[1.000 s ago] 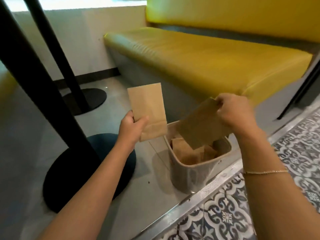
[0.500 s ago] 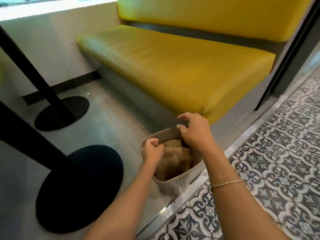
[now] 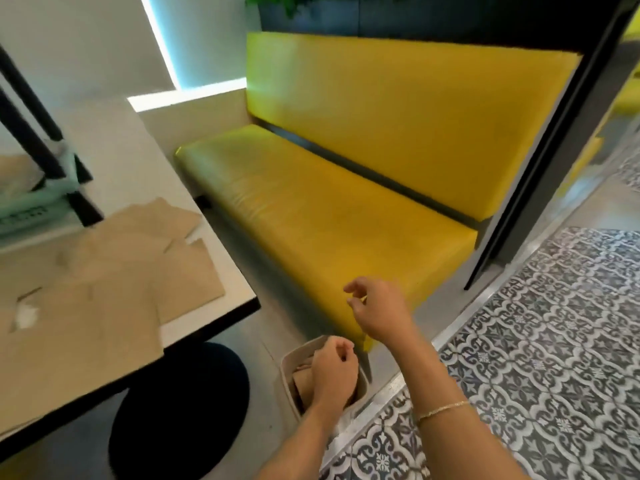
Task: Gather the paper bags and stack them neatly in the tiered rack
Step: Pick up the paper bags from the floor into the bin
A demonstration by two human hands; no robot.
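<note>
Paper bags litter the table beside the yellow bench

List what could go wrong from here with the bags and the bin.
1. The paper bags on the table lie in a loose overlapping spread, some overhanging the table edge; a knock could slide them to the floor.
2. The bags in the bin look crumpled, so they may stack unevenly.
3. The left hand hangs over the small bin on the floor; catching its rim might tip it.

no legible text, dark lettering on the green rack tray too blurred to read
</note>
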